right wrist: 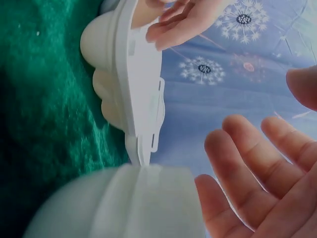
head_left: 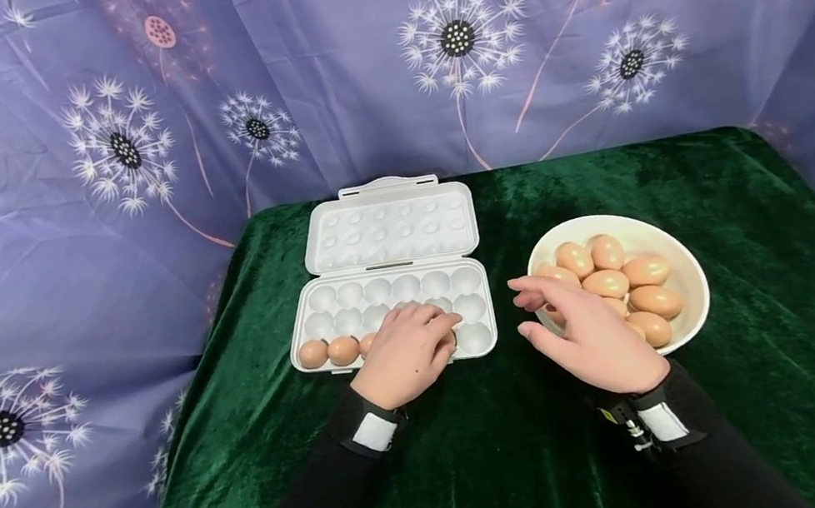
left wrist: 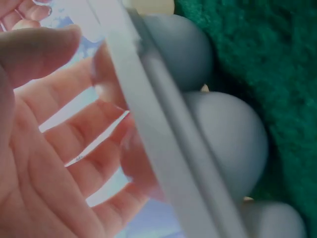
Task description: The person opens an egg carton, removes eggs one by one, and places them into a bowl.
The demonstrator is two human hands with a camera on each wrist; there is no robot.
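Note:
My left hand (head_left: 407, 350) reaches over the front row of a white egg carton (head_left: 297, 333), its fingers stretched across the eggs there. The thumb stands apart from the fingers in the left wrist view, beside a brown egg (left wrist: 106, 74) seated in its cup. At the row's left end, another brown egg (head_left: 313, 353) shows uncovered; my hand hides part of the row. My right hand (head_left: 598, 333) hovers by the left side of a cream bowl (head_left: 697, 288) of several brown eggs (head_left: 605, 284). Its fingers point left, spread and holding nothing.
The carton's lid (head_left: 389, 227) lies folded back behind it. Bare cups fill the two back rows where visible, and one cup (head_left: 473, 339) at the front right is bare. Green velvet cloth (head_left: 477, 464) covers the table; a purple dandelion-print curtain (head_left: 355, 59) hangs behind.

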